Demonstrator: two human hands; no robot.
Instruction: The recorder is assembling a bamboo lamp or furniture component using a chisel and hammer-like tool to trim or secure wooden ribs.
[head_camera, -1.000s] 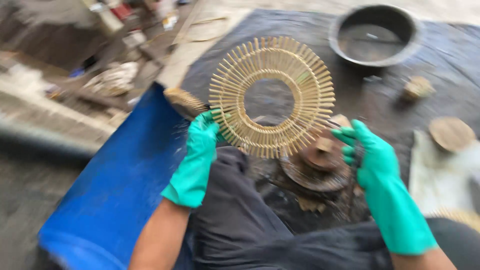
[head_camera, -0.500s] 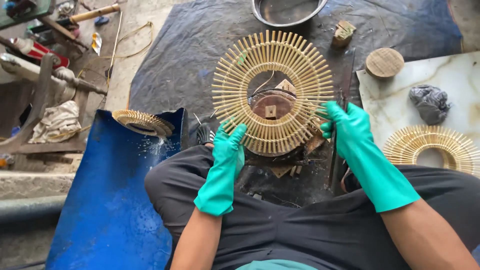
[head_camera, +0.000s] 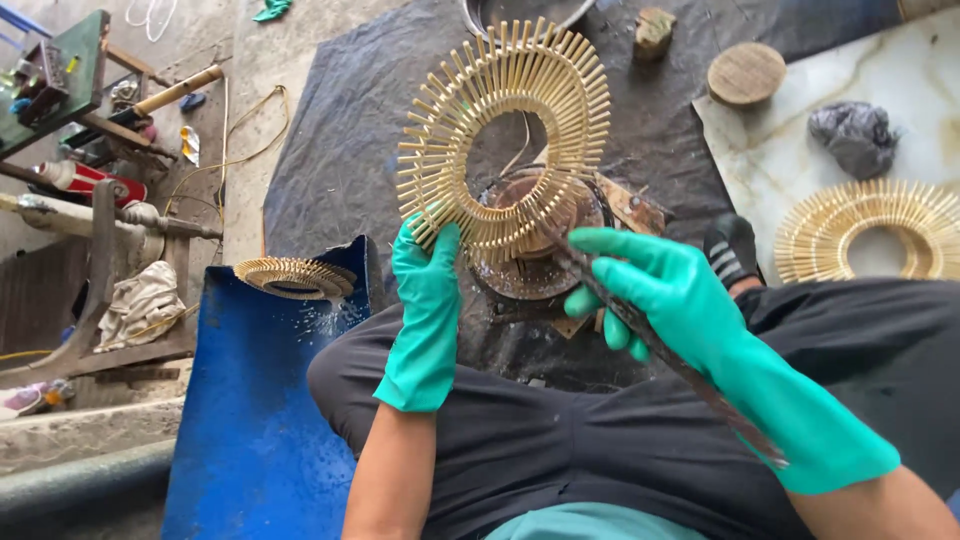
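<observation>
Since half a second ago, both green-gloved hands have tilted the bamboo ring so it stands more on edge, and the right hand now carries a long dark blade across its palm. Largest in view, a dark tarp (head_camera: 340, 130) covers the floor in front of the seated person, whose black-clad knees fill the bottom edge. A blue barrel (head_camera: 250, 420) lies along the tarp's lower left edge, with a small woven ring (head_camera: 292, 275) resting on its upper rim. A pale marble slab (head_camera: 800, 170) sits at the tarp's right edge and bears a second bamboo ring (head_camera: 870, 235), a grey crumpled rag (head_camera: 855, 135) and a round wooden block (head_camera: 747, 74) at its top corner. Near the tarp's centre, the bamboo ring (head_camera: 505, 135), a wheel of radiating sticks around an open middle, is held tilted above a rusty round stand (head_camera: 540, 225). The left hand (head_camera: 428, 290) is closed on the ring's lower left rim, thumb and fingers pinching the sticks. The right hand (head_camera: 660, 290) curls loosely around the dark blade (head_camera: 660, 350), its index finger stretched toward the ring's lower edge.
</observation>
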